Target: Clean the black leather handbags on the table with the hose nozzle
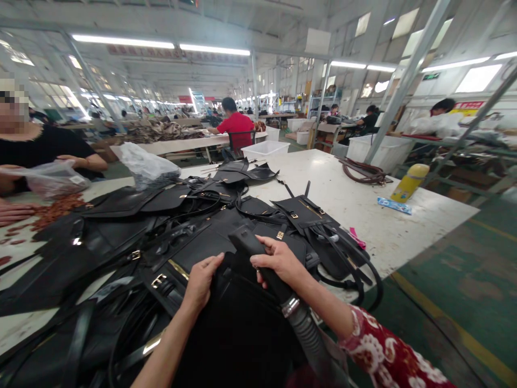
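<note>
My left hand [205, 280] pinches the edge of a black leather bag [238, 328] between thumb and fingers. The bag spreads over the near table edge and its lower part is very dark. In my right hand [278, 258] is a black hose nozzle [247, 241], joined by a metal clamp to a ribbed hose [309, 328] running down toward me. The nozzle's flat end points up and left, just right of my left hand and over the bag. Several black bags and straps with gold buckles [159, 280] lie piled around both hands.
On the white table [416, 237] are a yellow bottle [411, 183], a blue packet [394, 205], coiled brown straps [363, 171] and a pink strip [357, 238]. A plastic bag [147, 164] stands behind the pile. At left, a person [52, 145] handles another plastic bag beside small brown pieces [56, 213].
</note>
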Available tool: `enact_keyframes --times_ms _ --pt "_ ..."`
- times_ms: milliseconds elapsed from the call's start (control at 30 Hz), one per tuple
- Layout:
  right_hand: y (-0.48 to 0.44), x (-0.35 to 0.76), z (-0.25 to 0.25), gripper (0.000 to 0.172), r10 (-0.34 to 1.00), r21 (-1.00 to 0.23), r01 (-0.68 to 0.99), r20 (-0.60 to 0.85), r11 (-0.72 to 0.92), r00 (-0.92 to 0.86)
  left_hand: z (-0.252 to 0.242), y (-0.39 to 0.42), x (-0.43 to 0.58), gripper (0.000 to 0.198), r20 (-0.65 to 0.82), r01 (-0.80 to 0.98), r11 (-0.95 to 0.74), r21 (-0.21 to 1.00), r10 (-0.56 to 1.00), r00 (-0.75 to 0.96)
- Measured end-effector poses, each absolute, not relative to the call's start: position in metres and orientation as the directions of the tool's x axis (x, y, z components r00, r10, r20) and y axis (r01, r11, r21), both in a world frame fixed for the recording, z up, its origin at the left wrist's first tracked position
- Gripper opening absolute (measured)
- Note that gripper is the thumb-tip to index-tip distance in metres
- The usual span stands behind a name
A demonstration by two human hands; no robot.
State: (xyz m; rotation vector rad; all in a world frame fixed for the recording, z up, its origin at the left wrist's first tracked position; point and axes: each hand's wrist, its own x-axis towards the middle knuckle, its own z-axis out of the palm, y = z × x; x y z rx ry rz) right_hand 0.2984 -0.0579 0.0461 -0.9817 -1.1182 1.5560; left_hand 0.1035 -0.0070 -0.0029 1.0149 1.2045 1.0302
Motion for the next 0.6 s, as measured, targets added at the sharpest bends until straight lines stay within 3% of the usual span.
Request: enact_keyframes --times_ms 100,200,400,600 --pt "-0.083 0.320 0.049 0.067 0.937 -0.954 -0.198 -0.156 -0.225 -0.314 -0.003 -0.004 0.105 0.027 -0.231 0.039 0.229 0.973 0.950 0.211" --pt "-0.106 0.329 0.046 0.068 0.903 -0.935 -0.166 -0.240 -0.313 -0.356 -0.001 -0.002 0.107 0.032 -0.277 0.039 0.280 0.959 0.908 0.314" --pt "-0.096 0.314 0.037 0.070 0.860 -0.917 -0.170 -0.255 -0.360 -0.443 0.004 -0.005 0.110 0.068 -0.316 -0.086 0.344 0.935 0.918 0.242" --pt "-0.091 0.313 0.041 0.054 0.830 -0.934 -0.105 -0.248 -0.342 -0.500 0.001 -0.010 0.109 0.076 -0.271 -0.187 0.304 0.934 0.945 0.185"
